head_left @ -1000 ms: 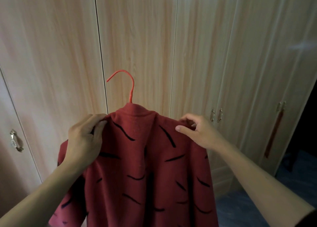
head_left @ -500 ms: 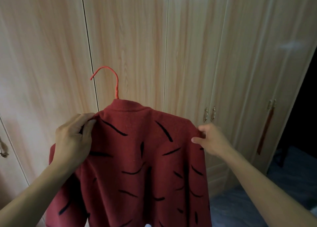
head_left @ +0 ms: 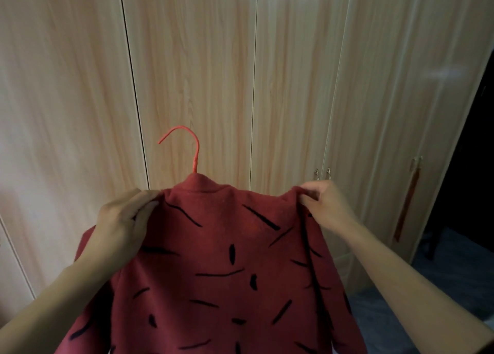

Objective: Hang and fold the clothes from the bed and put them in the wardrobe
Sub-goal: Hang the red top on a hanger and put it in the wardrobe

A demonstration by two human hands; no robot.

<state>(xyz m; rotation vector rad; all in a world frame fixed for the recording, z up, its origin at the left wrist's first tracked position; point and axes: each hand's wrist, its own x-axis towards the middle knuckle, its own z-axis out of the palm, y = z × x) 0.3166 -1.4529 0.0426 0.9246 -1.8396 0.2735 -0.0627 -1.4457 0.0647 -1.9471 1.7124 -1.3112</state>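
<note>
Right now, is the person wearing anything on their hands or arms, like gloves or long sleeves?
No gloves, rings or watch show. The left hand and right hand are bare, and both forearms are uncovered. Only a dark bit at the bottom right corner might be a sleeve edge; it is too small to tell.

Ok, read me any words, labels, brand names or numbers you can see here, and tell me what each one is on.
None can be read.
The red top bears only black dashes, no letters.
The hanger is plain.
The wardrobe doors show wood grain only.
No tag shows at the collar.
</note>
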